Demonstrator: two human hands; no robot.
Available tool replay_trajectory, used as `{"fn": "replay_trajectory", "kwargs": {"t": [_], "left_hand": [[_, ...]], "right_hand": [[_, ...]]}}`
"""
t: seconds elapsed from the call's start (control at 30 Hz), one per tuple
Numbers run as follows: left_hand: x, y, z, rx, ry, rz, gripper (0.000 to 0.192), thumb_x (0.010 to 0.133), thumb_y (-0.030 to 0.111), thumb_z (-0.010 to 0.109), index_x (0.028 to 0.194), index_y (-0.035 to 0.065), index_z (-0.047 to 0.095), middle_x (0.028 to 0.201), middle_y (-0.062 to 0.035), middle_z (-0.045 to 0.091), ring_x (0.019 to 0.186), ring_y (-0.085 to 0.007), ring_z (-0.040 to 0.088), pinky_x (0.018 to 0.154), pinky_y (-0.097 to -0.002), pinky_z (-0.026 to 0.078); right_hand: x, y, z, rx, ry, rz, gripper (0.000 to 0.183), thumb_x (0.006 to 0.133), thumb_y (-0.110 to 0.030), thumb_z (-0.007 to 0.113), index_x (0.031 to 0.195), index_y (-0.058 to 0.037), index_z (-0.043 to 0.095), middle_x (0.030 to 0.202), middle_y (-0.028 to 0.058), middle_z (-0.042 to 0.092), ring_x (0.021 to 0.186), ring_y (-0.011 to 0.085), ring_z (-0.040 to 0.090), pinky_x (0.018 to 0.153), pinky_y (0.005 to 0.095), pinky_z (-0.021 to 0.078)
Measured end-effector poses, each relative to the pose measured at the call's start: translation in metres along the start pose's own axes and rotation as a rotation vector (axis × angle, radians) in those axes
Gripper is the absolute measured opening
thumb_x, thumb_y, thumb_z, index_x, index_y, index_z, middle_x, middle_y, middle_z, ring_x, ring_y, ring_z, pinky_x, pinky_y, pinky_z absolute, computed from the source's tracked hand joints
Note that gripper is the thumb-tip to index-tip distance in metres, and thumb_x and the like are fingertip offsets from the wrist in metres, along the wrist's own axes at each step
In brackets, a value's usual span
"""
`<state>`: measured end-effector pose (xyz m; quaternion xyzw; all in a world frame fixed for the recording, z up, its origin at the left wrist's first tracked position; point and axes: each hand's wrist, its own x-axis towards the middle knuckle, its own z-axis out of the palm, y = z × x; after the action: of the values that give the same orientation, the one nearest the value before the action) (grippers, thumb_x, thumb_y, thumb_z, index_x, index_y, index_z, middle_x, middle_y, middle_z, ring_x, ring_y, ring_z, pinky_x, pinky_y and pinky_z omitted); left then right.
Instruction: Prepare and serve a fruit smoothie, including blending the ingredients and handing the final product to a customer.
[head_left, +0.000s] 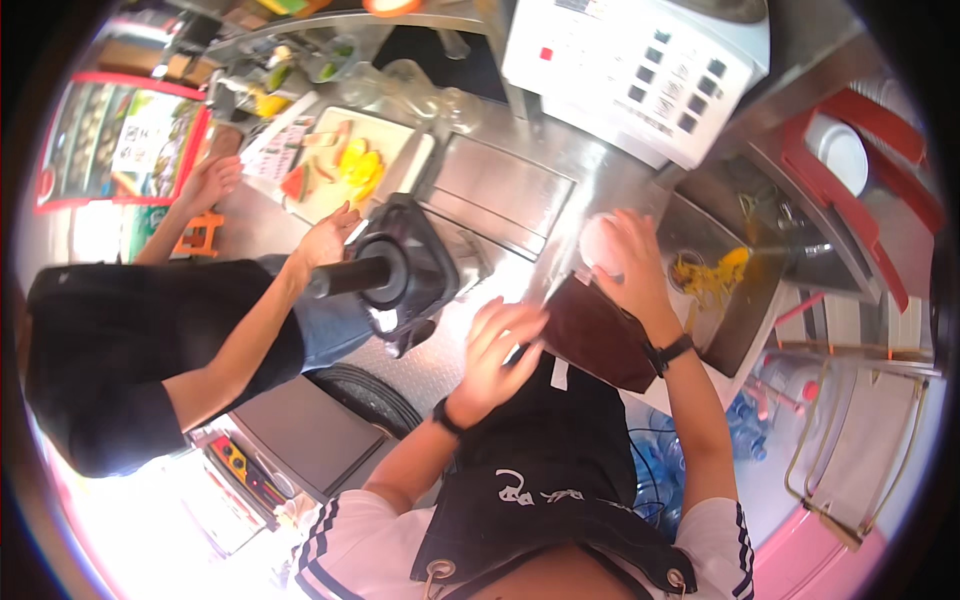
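Observation:
My right hand (634, 274) is curled around a pale round object (600, 241), possibly a cup, above the steel counter beside the sink. Its far side is covered by my fingers. Below that hand, a dark maroon folded cloth (596, 334) lies at the counter's front edge. My left hand (499, 364), blurred, hovers at the cloth's left side with fingers apart and nothing visible in it. Farther left stands a blender jar (450, 262) with a black lid and an upright tamper (352, 276).
At the left, a co-worker in a black T-shirt (150, 337) reaches toward a cutting board (409, 139) with yellow fruit slices (361, 169) and a watermelon wedge (295, 182). Orange-yellow scraps (709, 274) lie in the sink (739, 330). A white machine (600, 97) stands at the back, near a red rack (862, 225).

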<state>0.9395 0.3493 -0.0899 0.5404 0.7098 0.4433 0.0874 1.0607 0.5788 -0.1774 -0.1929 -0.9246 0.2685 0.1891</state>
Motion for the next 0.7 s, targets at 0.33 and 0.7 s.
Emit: {"fn": "replay_trajectory", "kwargs": {"t": [0.33,0.7], "left_hand": [[-0.047,-0.022,-0.085,0.352,0.494,-0.528,0.081,0.063,0.013,0.083,0.132,0.0000,0.043,0.128,-0.0186,0.047,0.122,-0.0351,0.041,0.104,-0.0434,0.030],[-0.035,-0.014,-0.077,0.272,0.542,-0.539,0.078,0.073,0.008,0.073,0.141,0.0035,0.036,0.140,-0.0178,0.041,0.131,-0.0330,0.036,0.111,-0.0492,0.020]], "right_hand": [[0.112,-0.210,-0.031,0.172,-0.133,-0.303,0.089,0.064,-0.040,0.079,0.139,-0.0138,0.039,0.146,0.0207,0.029,0.135,0.0424,0.027,0.110,0.0540,0.0217],[0.117,-0.243,0.012,0.365,-0.039,-0.183,0.043,0.066,-0.016,0.076,0.107,-0.0095,0.065,0.131,0.0192,0.046,0.117,0.0386,0.044,0.100,0.0427,0.0386]]}}
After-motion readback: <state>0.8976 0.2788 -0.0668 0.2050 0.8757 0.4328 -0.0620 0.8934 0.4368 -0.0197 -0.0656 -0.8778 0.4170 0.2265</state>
